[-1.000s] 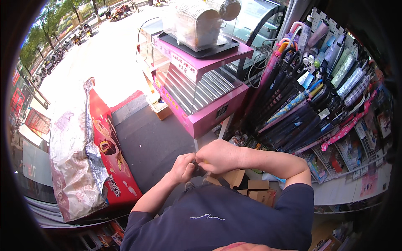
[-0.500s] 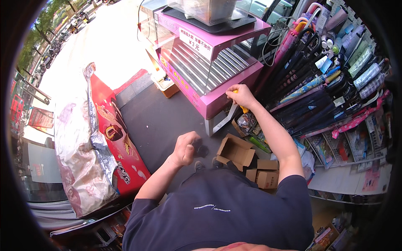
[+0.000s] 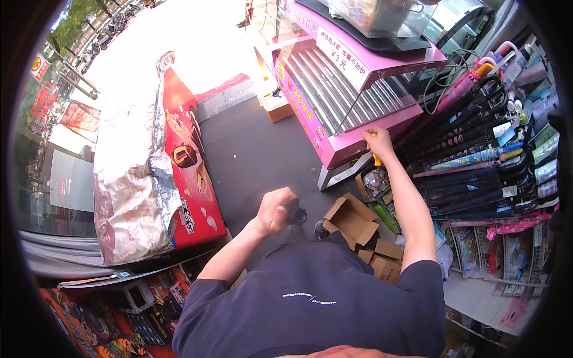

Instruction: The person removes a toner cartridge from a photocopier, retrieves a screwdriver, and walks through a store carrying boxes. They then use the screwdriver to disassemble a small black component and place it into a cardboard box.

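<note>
Fingers of left hand [image 3: 278,210] are gripping dark object [image 3: 292,207]. Right hand [image 3: 379,144] is pinching yellow item [image 3: 377,160] by pink roller grill [image 3: 352,98].

Printed matter, placed by the pink grill [image 3: 349,95]. On its upper front: white card [image 3: 342,59], dark characters above a larger price line. On its lower side panel: yellow lettering [image 3: 303,102]. Left of it: red chest [image 3: 206,222], bearing a dark-and-white name badge [image 3: 187,216]. Far left of it: red-and-yellow sign [image 3: 39,67], round mark. Below it: dark shirt [image 3: 310,325], small white words across a slash.
</note>
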